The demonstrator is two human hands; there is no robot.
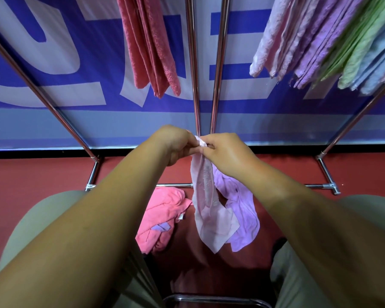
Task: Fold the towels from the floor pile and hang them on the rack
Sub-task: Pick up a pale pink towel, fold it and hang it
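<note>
1. Where the fingertips meet, left hand (176,144) and right hand (227,152) both pinch the bunched top edge of a pale pink towel (209,214), fingers curled, hands close together.
2. Towel hangs limp below the hands.
3. Floor pile behind it: pink towel (162,216) on the left, lilac towel (242,214) on the right, on the red floor (31,174).
4. Chrome rack (193,85) stands beyond. Coral towels (149,52) and pastel towels (320,45) hang on it.

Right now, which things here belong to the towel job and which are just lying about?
Job: left hand and right hand, both pinching the pale pink towel; bright pink towel; lilac towel; rack.
Idle: blue banner; red floor.
</note>
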